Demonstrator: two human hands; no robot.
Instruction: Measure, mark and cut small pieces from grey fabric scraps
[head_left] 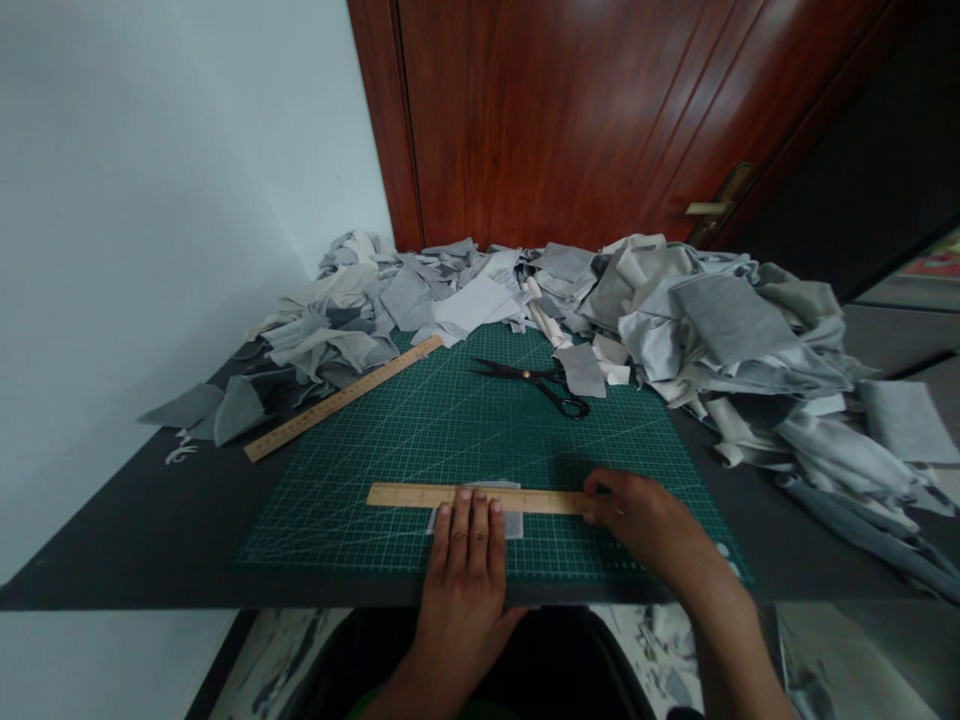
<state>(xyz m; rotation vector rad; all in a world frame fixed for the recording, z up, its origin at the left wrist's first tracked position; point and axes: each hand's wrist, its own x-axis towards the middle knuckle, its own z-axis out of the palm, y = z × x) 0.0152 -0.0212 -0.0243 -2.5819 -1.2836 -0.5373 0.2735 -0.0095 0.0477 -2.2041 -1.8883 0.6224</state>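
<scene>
A wooden ruler (420,495) lies crosswise near the front of the green cutting mat (337,530), on top of a small grey piece of fabric (514,526). My left hand (469,560) rests flat with fingers stretched out, the fingertips pressing on the ruler's middle and the fabric. At the ruler's right end, my right hand (637,510) is closed, thumb and fingers pinching that end. Much of the fabric is hidden under the ruler and my left fingers. Black scissors (529,375) lie farther back on the mat, apart from both hands.
A second wooden ruler (345,398) lies slanted across the mat's left edge. Heaped grey and white fabric scraps (330,335) line the back left, and a bigger pile (720,320) fills the right. Behind the dark table (150,530) stands a reddish-brown door (555,120).
</scene>
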